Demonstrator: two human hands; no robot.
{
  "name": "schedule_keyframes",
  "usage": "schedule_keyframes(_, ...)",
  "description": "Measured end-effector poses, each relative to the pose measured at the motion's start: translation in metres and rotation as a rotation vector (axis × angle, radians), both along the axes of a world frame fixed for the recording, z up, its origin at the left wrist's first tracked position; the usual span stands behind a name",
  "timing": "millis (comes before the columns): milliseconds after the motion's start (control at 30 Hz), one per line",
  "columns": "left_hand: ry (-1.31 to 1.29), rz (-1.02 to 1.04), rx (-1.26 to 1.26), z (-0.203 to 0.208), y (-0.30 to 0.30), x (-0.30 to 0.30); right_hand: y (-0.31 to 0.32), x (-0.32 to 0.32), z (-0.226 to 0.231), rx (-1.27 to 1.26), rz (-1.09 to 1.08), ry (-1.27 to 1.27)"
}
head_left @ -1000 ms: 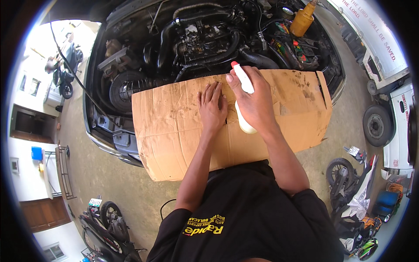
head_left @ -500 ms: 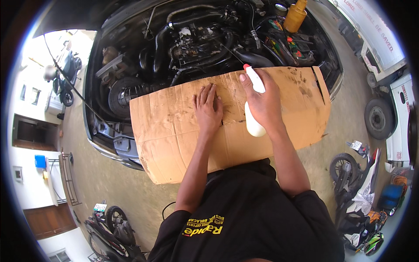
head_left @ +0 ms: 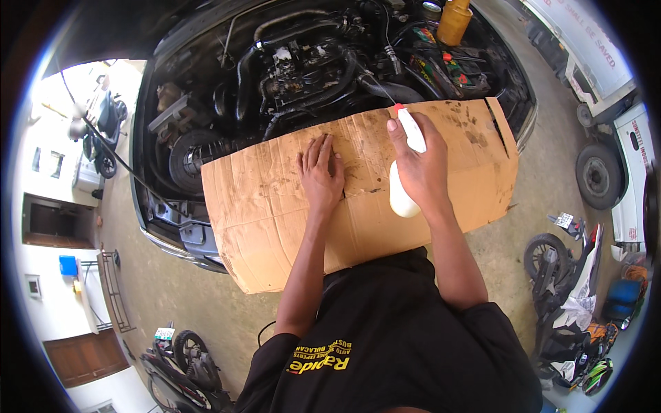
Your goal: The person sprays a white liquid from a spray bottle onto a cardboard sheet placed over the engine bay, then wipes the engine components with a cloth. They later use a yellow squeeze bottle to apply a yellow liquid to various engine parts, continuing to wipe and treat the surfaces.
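Note:
My right hand (head_left: 425,162) is wrapped round a white spray bottle (head_left: 403,194) with a red nozzle tip, which points at the engine (head_left: 306,76). From the nozzle a thin line runs toward the engine; whether it is a jet or a tube I cannot tell. Resting flat on a stained cardboard sheet (head_left: 261,227) is my left hand (head_left: 321,172), its fingers stretched out and holding nothing. The cardboard lies over the front edge of the car's open engine bay. Dark, wet-looking hoses surround the engine.
A yellow-brown plastic bottle (head_left: 454,22) stands at the far right of the bay, by the battery (head_left: 458,72). A thin prop rod (head_left: 103,141) slants at the left. Motorcycles (head_left: 551,261) are parked on both sides, and a white truck (head_left: 623,165) stands at the right.
The view has shifted slightly. My right hand still grips the spray bottle over the cardboard, and my left hand stays flat on the sheet.

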State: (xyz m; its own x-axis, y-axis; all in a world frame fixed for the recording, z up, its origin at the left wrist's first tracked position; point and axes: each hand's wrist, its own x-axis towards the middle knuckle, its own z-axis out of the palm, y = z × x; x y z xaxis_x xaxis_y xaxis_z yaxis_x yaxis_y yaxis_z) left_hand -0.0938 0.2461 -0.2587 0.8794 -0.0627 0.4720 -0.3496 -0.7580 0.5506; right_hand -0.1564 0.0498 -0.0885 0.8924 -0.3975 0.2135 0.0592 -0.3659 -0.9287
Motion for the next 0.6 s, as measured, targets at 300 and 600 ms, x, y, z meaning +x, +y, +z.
schedule_keyframes(300, 0.001, 0.005, 0.022, -0.002, 0.0, 0.001, -0.016, -0.008, -0.005, 0.01, -0.041, -0.059)
schedule_keyframes(600, -0.037, -0.004, 0.026, -0.003, 0.001, 0.001, -0.028, -0.015, -0.004, 0.007, -0.059, -0.063)
